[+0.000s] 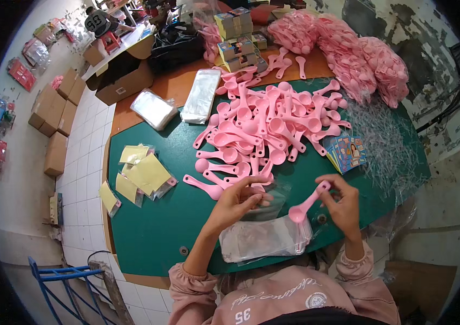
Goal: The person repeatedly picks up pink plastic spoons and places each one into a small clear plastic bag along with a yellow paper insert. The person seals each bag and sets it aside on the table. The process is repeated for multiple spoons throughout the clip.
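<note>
My right hand [345, 205] pinches a pink plastic measuring scoop [298, 213] by the end of its handle, bowl hanging down to the left. Opposite it, my left hand [234, 203] has its fingers curled on a thin clear plastic bag [277, 199]; the bag's outline is faint. Below both hands, a stack of clear plastic bags [262, 241] lies at the near edge of the green tabletop [157, 230]. Just beyond the left hand spreads a large heap of pink scoops [262, 122]. Colourful printed cards [346, 154] are fanned out beyond my right hand.
Filled bags with yellowish cards [146, 174] lie at left. Two packs of clear bags [200, 96] sit farther back, near card stacks [235, 38] and big bags of scoops [346, 57]. Clear plastic strips [384, 146] cover the right side. A blue metal frame [73, 273] stands lower left.
</note>
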`<state>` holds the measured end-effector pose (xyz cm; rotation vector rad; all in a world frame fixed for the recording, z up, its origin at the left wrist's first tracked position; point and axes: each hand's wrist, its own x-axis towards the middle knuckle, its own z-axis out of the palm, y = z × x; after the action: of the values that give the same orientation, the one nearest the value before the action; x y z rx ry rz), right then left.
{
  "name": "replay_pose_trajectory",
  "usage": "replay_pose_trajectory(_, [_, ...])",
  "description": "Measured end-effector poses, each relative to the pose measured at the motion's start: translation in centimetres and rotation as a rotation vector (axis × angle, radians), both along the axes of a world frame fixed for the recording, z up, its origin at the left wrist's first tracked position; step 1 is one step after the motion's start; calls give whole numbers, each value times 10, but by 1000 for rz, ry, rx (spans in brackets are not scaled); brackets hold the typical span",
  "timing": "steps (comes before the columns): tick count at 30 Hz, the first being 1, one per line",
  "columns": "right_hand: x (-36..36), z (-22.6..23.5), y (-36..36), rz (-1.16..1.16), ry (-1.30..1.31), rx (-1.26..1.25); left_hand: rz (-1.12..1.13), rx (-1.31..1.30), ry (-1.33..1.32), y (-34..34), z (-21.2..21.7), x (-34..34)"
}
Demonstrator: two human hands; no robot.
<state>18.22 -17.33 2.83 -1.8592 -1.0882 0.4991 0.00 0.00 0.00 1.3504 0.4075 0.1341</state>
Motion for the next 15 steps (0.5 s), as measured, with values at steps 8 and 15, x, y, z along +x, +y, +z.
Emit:
replay_pose_trajectory(8, [-12, 7, 43, -218, 268, 478, 161, -113, 65, 7, 0, -2])
replay_pose_trajectory(15, [-24, 10, 44, -228, 209, 584, 152, -152, 30, 4, -4, -4])
